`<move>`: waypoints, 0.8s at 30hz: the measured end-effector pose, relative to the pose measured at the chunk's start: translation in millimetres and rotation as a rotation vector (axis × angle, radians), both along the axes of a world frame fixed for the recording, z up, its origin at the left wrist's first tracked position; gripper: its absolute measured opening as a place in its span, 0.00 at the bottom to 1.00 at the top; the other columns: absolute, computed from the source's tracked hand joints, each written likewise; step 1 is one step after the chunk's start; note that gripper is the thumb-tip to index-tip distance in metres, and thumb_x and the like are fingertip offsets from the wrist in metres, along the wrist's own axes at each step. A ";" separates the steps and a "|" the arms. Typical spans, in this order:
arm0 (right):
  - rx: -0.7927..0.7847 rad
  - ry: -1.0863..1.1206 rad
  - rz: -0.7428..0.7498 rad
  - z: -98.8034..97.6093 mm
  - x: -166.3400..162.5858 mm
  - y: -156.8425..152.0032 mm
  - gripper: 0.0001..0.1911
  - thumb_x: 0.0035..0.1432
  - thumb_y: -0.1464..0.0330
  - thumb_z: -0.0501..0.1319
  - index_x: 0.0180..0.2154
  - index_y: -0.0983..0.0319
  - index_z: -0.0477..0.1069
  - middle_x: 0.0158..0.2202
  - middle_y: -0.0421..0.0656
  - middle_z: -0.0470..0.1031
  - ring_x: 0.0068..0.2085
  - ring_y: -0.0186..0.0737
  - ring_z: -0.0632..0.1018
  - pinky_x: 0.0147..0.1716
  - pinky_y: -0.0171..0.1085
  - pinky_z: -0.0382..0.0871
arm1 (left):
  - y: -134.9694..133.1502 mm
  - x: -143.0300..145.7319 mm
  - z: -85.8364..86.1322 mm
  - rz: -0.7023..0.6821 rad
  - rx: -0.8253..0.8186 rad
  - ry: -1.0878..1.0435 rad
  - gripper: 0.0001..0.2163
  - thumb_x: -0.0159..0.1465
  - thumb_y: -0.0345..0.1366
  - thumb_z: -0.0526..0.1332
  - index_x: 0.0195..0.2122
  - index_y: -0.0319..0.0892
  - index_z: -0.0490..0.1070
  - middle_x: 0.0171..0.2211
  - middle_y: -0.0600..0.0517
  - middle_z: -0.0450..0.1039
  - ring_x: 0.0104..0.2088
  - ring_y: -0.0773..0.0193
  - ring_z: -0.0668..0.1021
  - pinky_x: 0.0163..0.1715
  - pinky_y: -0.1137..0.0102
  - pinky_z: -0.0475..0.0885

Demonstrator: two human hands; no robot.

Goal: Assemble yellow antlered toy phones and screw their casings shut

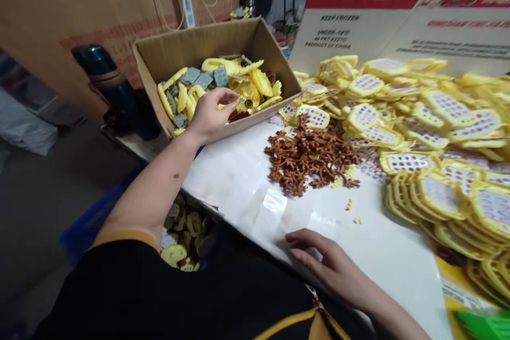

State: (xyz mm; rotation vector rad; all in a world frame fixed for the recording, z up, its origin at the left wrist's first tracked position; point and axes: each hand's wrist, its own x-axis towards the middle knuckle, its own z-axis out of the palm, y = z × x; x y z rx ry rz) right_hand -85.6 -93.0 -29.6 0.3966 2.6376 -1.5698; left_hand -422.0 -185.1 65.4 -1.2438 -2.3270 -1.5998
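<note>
My left hand [212, 112] is over the near side of an open cardboard box [215, 37], its fingers curled towards the thumb. Whatever is between those fingertips, if anything, I cannot make out. Inside the box lie yellow plastic parts [261, 84] and grey-green square pieces [204, 80]. A small dark round piece [248, 103] shows just beyond my fingertips. My right hand [322, 257] rests at the near edge of the white table [239, 180], fingers loosely bent and apart from the thumb, holding nothing. Beyond it is a heap of brown branching plastic pieces [311, 156].
Yellow oval frames with dotted white faces [364, 85] are piled along the right, some in stacks [422, 196]. Tiny yellow bits [349, 205] lie nearby. A blue flask [107, 90] stands left of the box. Below the table edge is a bin of yellow parts [175, 255].
</note>
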 end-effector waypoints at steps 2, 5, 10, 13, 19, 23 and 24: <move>0.003 -0.012 0.043 2.2 -7.4 2.0 0.14 0.61 0.58 0.57 0.43 0.58 0.73 0.40 0.46 0.79 0.41 0.43 0.80 0.42 0.41 0.76 | 33.4 -27.9 7.4 0.128 -0.232 0.089 0.09 0.55 0.29 0.63 0.38 0.41 0.74 0.43 0.45 0.77 0.47 0.55 0.76 0.52 0.61 0.65; -0.024 -0.036 0.089 3.0 -16.3 6.7 0.14 0.61 0.58 0.56 0.43 0.58 0.73 0.41 0.46 0.79 0.41 0.43 0.80 0.42 0.41 0.76 | 68.0 -58.0 12.3 0.311 -0.558 0.125 0.15 0.50 0.32 0.68 0.40 0.37 0.74 0.45 0.36 0.75 0.52 0.43 0.73 0.53 0.52 0.62; -0.122 -0.093 0.081 -3.9 -20.9 15.3 0.17 0.63 0.57 0.53 0.44 0.59 0.72 0.44 0.48 0.78 0.45 0.44 0.78 0.47 0.42 0.73 | 83.0 -73.6 4.3 0.216 -0.715 0.209 0.20 0.45 0.39 0.71 0.40 0.42 0.76 0.44 0.44 0.77 0.49 0.47 0.74 0.50 0.60 0.65; -0.163 -0.108 0.047 -9.0 -19.7 17.3 0.18 0.63 0.55 0.53 0.44 0.60 0.73 0.45 0.48 0.77 0.46 0.44 0.77 0.49 0.42 0.72 | 79.6 -67.7 2.8 0.176 -0.703 0.241 0.16 0.46 0.39 0.70 0.38 0.45 0.77 0.39 0.49 0.78 0.44 0.51 0.76 0.45 0.64 0.67; -0.183 -0.066 0.004 -14.0 -11.7 15.4 0.18 0.62 0.56 0.54 0.43 0.61 0.73 0.44 0.48 0.77 0.46 0.44 0.77 0.49 0.43 0.70 | 66.8 -58.2 28.8 0.316 -0.183 0.300 0.09 0.54 0.35 0.63 0.36 0.41 0.75 0.33 0.53 0.77 0.35 0.62 0.75 0.36 0.70 0.67; -0.195 -0.024 -0.022 -16.7 -7.3 13.8 0.17 0.61 0.56 0.54 0.42 0.61 0.72 0.44 0.48 0.77 0.45 0.44 0.77 0.48 0.43 0.70 | 54.0 -69.6 50.3 0.414 0.149 0.280 0.07 0.52 0.34 0.67 0.32 0.40 0.73 0.29 0.55 0.75 0.32 0.65 0.74 0.35 0.70 0.67; -0.196 -0.018 -0.022 -17.4 -6.9 13.5 0.17 0.61 0.57 0.54 0.43 0.61 0.72 0.44 0.48 0.77 0.45 0.44 0.76 0.48 0.43 0.70 | 50.5 -73.7 54.1 0.438 0.207 0.287 0.08 0.52 0.35 0.67 0.32 0.40 0.72 0.30 0.55 0.75 0.32 0.65 0.74 0.35 0.70 0.67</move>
